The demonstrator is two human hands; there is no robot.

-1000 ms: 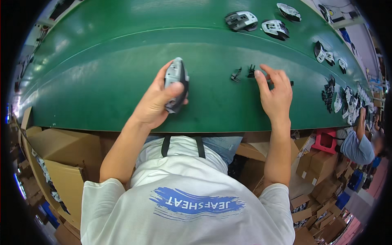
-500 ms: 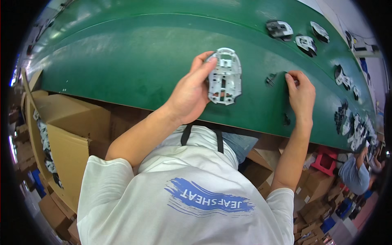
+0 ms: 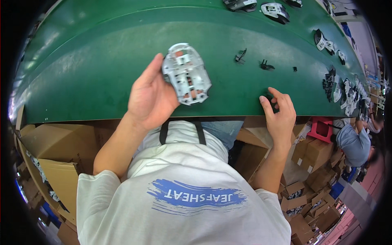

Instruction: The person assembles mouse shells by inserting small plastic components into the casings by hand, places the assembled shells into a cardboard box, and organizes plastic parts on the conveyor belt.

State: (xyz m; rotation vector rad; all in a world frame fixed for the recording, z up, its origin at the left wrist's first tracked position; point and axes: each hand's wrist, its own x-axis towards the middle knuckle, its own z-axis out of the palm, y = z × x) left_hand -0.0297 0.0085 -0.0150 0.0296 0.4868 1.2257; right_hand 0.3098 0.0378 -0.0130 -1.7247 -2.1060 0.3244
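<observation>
My left hand (image 3: 149,98) holds a pale grey plastic computer mouse shell (image 3: 190,77) above the green table, its ribbed, cut-out inner side facing up. The shell rests against the fingers, and the thumb points up beside its left edge. Near the table's front edge, my right hand (image 3: 281,112) is lowered with thumb and forefinger apart. A small dark part shows between those fingertips, mostly hidden, and no grip on it is visible. Beyond that hand lie a black plastic bracket (image 3: 241,56), a second black bracket (image 3: 267,65) and a tiny black piece (image 3: 295,69).
Assembled-looking mouse shells (image 3: 275,12) stand along the far side of the green table (image 3: 102,81). Several white and black shells (image 3: 349,96) are heaped at the right. Cardboard boxes (image 3: 61,171), a red stool (image 3: 320,130) and another person (image 3: 353,141) are beyond the front edge.
The view has shifted, so the table's far-side shells sit higher. The mouse shell has tilted and moved left with my left hand. My right hand has drawn back toward the front edge, uncovering black parts.
</observation>
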